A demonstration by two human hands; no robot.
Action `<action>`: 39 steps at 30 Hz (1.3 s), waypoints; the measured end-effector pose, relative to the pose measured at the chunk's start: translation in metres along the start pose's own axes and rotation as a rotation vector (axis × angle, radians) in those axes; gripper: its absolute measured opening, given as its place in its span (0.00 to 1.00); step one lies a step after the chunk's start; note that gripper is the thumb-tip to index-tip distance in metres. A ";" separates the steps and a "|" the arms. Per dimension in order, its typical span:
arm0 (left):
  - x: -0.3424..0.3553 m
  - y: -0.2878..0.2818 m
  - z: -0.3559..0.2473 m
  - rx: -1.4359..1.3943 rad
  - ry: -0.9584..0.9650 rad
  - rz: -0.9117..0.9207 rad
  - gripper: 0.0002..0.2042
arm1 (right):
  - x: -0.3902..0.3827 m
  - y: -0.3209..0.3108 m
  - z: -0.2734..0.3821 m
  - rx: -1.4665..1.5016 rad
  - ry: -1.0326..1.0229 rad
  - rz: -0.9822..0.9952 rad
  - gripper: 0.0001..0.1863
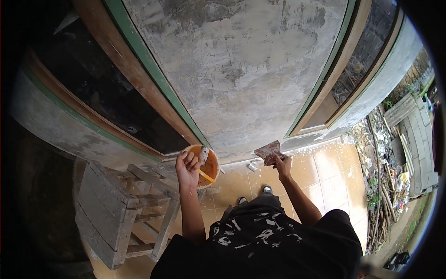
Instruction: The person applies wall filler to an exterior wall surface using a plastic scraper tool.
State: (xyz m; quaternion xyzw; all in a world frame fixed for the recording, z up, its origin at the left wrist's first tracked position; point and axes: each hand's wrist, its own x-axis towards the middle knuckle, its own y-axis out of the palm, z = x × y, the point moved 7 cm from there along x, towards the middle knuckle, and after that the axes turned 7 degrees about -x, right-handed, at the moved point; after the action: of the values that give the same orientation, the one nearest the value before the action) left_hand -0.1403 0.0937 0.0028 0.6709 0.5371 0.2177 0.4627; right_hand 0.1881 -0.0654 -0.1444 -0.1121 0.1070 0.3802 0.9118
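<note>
1. Head view: the right hand [282, 168] has its fingers closed around the narrow end of a reddish-brown, flat, flared scraper [268, 153], held in front of the wall, its broad edge pointing away from the person.
2. The left hand [187, 168] is raised with its fingers curled toward the palm; whether they grip anything, I cannot tell.
3. Just behind and beside that hand is a round orange plastic bucket [213, 163], with a paler rim. Inside it leans a white-smeared tool [204, 154], and a yellow, narrow strip [206, 176] crosses its near side. What supports the bucket is hidden.
4. Left of the bucket stands a grey, weathered wooden trestle [100, 214].
5. Ahead rises a patchy grey plastered wall [241, 60], between green-edged brown window frames.
6. Beyond the scraper, a small white cylinder [252, 167] lies on the glossy tan tiled floor [329, 160].
</note>
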 end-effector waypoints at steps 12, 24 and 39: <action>-0.006 -0.047 0.046 -0.040 -0.149 -0.070 0.09 | -0.036 -0.036 0.025 0.373 0.071 0.029 0.12; 0.015 -0.021 0.074 0.005 -0.232 -0.021 0.12 | -0.033 -0.035 0.053 0.464 -0.001 0.058 0.09; 0.030 0.043 0.062 0.002 -0.148 0.094 0.07 | 0.024 -0.106 0.146 0.159 -0.410 -0.106 0.11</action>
State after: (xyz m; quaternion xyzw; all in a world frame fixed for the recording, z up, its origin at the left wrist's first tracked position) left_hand -0.0591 0.0977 0.0040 0.7099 0.4698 0.1885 0.4896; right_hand 0.2968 -0.0801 0.0004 0.0343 -0.0569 0.3367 0.9392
